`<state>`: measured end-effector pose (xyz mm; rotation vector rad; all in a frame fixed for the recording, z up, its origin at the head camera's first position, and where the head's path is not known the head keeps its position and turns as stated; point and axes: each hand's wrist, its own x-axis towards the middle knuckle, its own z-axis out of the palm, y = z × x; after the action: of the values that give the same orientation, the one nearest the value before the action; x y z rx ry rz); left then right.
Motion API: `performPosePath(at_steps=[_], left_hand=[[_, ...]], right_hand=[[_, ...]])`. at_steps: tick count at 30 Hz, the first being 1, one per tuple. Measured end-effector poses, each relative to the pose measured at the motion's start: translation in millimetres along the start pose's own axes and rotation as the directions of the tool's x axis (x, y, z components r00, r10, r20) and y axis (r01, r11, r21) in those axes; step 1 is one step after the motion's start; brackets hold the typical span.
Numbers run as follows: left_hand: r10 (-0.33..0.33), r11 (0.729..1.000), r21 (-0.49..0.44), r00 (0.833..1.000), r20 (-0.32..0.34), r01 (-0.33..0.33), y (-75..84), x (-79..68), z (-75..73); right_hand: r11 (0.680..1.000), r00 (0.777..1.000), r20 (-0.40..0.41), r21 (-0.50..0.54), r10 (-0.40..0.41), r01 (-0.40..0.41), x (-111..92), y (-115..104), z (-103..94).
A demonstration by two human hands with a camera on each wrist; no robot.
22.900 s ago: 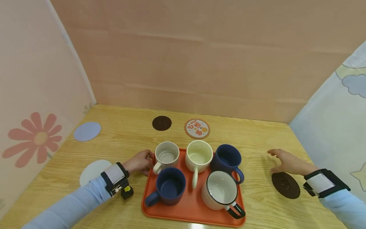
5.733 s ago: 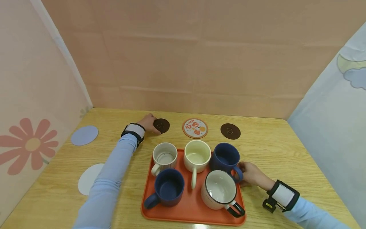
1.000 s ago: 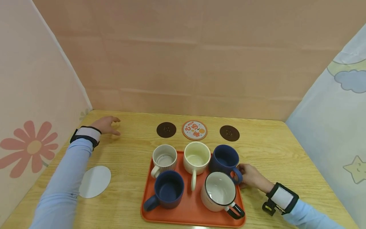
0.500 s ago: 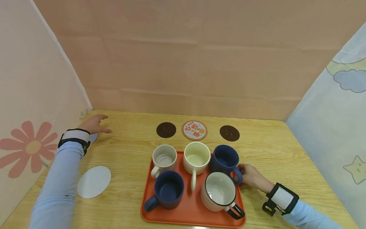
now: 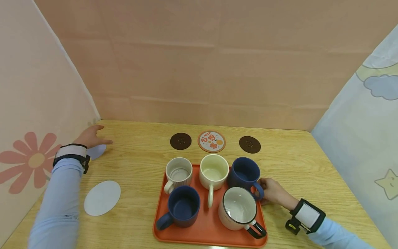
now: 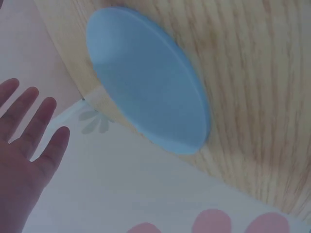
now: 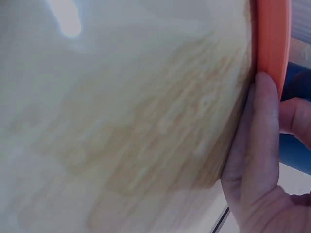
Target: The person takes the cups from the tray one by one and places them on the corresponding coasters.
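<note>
My left hand [image 5: 91,137] is over the far left of the table by the lavender coaster [image 5: 97,151], partly covering it in the head view. In the left wrist view the fingers are spread and hold nothing, and the coaster looks light blue. My right hand [image 5: 273,191] pinches the right rim of the orange tray [image 5: 205,235], its thumb on the inner side near a dark blue mug [image 5: 245,171]. Also on the tray stand a ribbed whitish mug [image 5: 179,171], a cream mug [image 5: 214,169], another dark blue mug [image 5: 184,205] and a white mug with a black rim [image 5: 238,207].
Along the back lie a brown coaster [image 5: 180,141], a printed orange-edged coaster [image 5: 211,141] and a second brown coaster [image 5: 249,144]. A white coaster [image 5: 102,198] lies left of the tray. Cloth screens border the table at the back and sides.
A brown coaster has gone from the right side to the back row since the oldest frame. The left hand left the other brown one, now slightly further right, and moved left. The right hand stays put.
</note>
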<state>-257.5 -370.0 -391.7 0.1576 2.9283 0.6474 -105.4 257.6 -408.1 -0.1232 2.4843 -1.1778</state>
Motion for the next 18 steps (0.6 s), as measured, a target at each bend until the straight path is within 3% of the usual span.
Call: performPosePath(at_steps=[11, 18], left_hand=[[-0.127, 0.991, 0.023, 0.99, -0.054, 0.128, -6.6, -8.2, -0.4], [-0.175, 0.984, 0.023, 0.984, -0.034, 0.176, -14.1, -8.6, 3.8]], right_hand=[[1.0, 1.0, -0.005, -0.005, 0.01, -0.01, -1.6, -0.1, -0.4], [1.0, 1.0, -0.005, -0.003, 0.021, -0.021, -1.2, 0.4, -1.1]])
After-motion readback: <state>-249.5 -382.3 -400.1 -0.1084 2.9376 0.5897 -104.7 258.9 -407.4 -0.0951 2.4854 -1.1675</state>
